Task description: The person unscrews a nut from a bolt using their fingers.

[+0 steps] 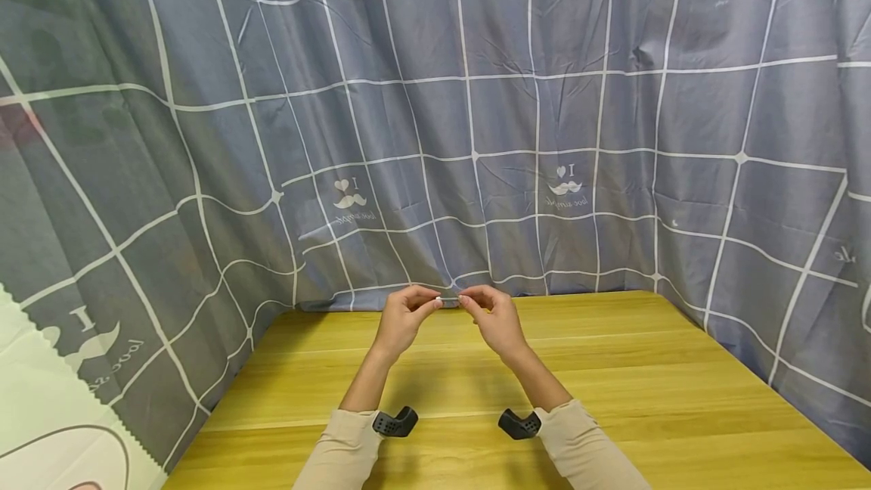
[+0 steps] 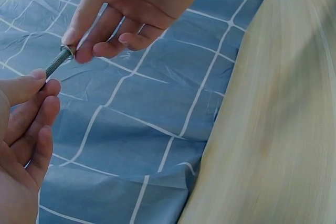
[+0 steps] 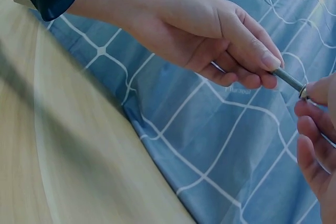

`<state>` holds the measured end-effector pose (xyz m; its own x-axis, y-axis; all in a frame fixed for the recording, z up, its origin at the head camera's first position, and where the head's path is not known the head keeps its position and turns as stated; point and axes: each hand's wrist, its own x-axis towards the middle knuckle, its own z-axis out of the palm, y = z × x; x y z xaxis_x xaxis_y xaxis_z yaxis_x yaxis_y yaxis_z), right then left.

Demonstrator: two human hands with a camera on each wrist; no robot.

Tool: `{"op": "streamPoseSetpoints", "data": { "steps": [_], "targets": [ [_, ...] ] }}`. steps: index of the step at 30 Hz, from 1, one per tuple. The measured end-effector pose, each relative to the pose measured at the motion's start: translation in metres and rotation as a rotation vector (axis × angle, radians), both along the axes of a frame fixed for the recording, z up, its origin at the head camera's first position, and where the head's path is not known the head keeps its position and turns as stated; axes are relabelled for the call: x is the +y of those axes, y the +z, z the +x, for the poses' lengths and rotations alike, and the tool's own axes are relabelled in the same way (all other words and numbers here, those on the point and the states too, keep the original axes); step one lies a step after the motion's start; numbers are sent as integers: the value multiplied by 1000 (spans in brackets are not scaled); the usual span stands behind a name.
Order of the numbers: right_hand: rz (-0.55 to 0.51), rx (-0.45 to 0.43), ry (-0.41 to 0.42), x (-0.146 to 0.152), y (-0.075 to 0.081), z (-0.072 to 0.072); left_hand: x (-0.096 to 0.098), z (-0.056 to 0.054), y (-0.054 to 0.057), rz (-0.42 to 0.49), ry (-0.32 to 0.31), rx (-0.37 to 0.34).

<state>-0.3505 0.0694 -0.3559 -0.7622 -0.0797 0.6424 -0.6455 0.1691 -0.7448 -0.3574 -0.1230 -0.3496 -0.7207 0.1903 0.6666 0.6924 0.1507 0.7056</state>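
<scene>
A thin metal bolt (image 1: 450,299) spans the gap between the two hands, above the table's far edge. My left hand (image 1: 400,317) pinches one end of its threaded shank (image 2: 56,63) between thumb and fingers. At the other end, my right hand (image 1: 495,317) pinches a small shiny metal ring (image 3: 303,93) around the bolt; fingertips partly cover it, so whether it is a nut or a washer is unclear. In the left wrist view the right hand (image 2: 142,3) comes from above. The left hand (image 3: 199,30) reaches in from the left in the right wrist view.
A wooden table (image 1: 612,369) lies under the forearms. Behind it and along the sides hangs a grey-blue curtain (image 1: 503,119) with white grid lines. Both wrists carry black camera straps. A pale cloth with a scalloped edge (image 1: 54,399) is at the lower left.
</scene>
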Motion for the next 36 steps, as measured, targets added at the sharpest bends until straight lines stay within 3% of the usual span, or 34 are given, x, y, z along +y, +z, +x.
{"op": "streamPoseSetpoints", "data": {
  "steps": [6,13,18,25,32,36],
  "targets": [
    [17,-21,45,2,2,2,-1,-1,-1,12,-11,1],
    [38,-52,10,1,2,3,0,0,-1,-8,5,6],
    [18,-40,34,2,2,1,0,0,0,-3,-4,-2],
    [38,-107,38,0,1,1,-1,-1,-1,5,10,1],
    [14,-49,61,2,0,1,-1,-1,-1,-7,7,2],
    [11,-67,53,0,1,3,-2,0,-1,-5,21,5]
  ]
}}
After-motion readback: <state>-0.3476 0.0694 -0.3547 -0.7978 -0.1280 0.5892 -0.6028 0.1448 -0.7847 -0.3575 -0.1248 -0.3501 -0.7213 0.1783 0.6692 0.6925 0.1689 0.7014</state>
